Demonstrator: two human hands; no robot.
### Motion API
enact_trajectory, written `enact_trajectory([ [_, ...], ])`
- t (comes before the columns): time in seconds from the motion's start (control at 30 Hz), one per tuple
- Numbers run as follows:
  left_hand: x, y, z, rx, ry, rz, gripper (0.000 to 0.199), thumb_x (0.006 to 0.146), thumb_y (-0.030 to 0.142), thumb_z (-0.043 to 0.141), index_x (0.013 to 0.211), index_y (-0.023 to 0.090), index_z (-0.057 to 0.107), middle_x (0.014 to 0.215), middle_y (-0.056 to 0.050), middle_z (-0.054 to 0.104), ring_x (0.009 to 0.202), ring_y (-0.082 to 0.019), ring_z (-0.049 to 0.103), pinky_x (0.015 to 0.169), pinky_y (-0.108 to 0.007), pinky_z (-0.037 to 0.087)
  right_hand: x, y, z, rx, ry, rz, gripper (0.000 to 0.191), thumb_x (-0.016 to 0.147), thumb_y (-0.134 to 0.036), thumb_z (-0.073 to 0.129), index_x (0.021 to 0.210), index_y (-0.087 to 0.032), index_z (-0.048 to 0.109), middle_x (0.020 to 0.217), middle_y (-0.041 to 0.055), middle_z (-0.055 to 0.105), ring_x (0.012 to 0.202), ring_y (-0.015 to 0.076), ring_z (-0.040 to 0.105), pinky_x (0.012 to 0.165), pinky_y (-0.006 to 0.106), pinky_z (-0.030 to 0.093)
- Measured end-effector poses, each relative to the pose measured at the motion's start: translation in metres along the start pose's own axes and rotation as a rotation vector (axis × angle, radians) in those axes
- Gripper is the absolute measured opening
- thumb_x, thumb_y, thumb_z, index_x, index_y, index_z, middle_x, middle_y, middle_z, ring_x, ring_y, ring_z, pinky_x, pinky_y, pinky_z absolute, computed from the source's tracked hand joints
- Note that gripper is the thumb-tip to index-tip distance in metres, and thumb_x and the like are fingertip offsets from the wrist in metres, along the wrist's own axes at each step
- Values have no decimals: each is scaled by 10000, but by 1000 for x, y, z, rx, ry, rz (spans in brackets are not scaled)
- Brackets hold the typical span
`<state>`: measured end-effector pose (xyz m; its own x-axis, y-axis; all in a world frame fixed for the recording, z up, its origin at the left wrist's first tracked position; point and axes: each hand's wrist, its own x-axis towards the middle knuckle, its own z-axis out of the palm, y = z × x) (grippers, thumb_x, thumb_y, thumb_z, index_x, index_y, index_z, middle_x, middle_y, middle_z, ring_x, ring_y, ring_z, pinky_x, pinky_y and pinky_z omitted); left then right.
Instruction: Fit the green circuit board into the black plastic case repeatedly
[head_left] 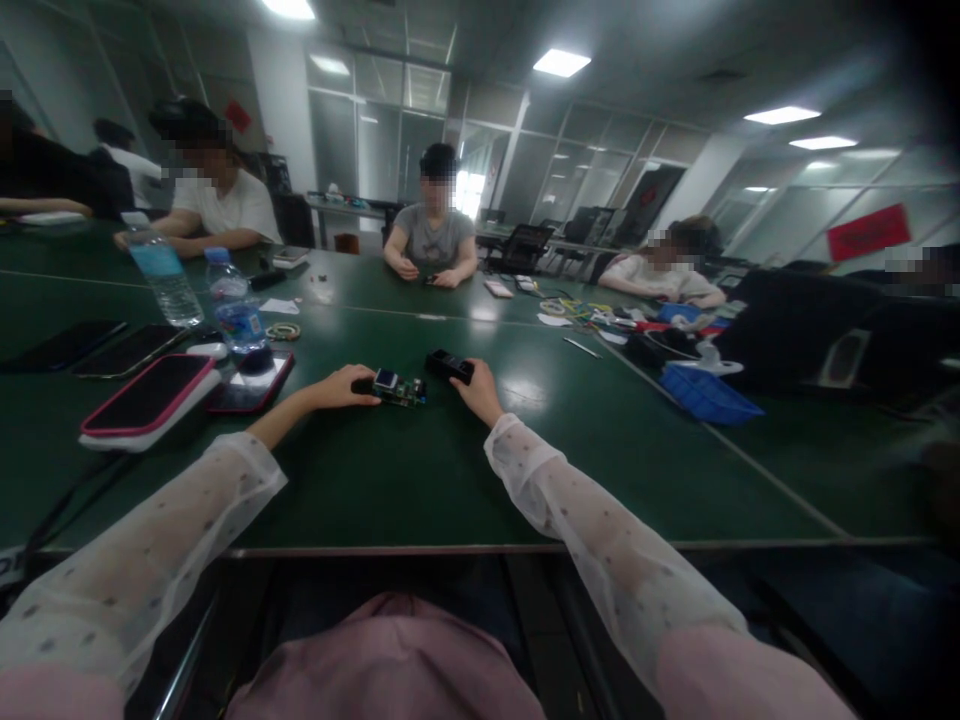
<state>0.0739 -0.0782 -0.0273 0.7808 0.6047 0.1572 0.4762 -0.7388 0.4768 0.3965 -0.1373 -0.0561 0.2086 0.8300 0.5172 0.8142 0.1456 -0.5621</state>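
My left hand [346, 387] is closed on the left end of a small green circuit board [403, 389]. A little square screen [386, 378] sits on the board's left part, with small components to its right. Across a short gap, my right hand [480, 388] grips a black rectangular plastic case [447, 364] by its right end. The case lies low over the green table [390, 480], tilted slightly. Whether it touches the surface I cannot tell. My palms hide parts of both things.
To the left are a pink-edged phone [150, 395], another phone [259, 385] and two water bottles [163, 270]. On the right are a blue tray [705, 392], a thin metal tool [583, 347] and coiled cables [562, 306]. Several people sit around the table, one person [431, 230] opposite.
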Motion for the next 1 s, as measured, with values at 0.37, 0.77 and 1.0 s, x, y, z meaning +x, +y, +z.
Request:
enact_trajectory([
  [0.37, 40, -22, -3, 48, 99, -12, 568, 790, 625, 550, 1200, 233, 583, 1207, -82, 569, 1086, -262, 517, 913, -402, 407, 19, 12, 9, 83, -54, -77, 467, 755, -277, 661, 1178, -161, 502, 1134, 129, 561, 1076, 276, 556, 954, 476, 454],
  [0.77, 58, -37, 0, 59, 85, -88, 552, 790, 632, 541, 1206, 271, 568, 1263, -67, 524, 1116, -282, 484, 914, -427, 390, 39, -42, 11, 333, -103, -219, 477, 886, -379, 534, 1313, -236, 377, 1233, 106, 497, 1173, 242, 501, 1016, 423, 419],
  [1.0, 57, -35, 1, 37, 116, -137, 572, 768, 636, 562, 1187, 247, 571, 1252, -79, 531, 1129, -295, 477, 912, -433, 394, 40, -44, 21, 348, -305, -325, 507, 866, -305, 574, 1328, -255, 369, 1211, 100, 495, 1141, 247, 510, 995, 458, 437],
])
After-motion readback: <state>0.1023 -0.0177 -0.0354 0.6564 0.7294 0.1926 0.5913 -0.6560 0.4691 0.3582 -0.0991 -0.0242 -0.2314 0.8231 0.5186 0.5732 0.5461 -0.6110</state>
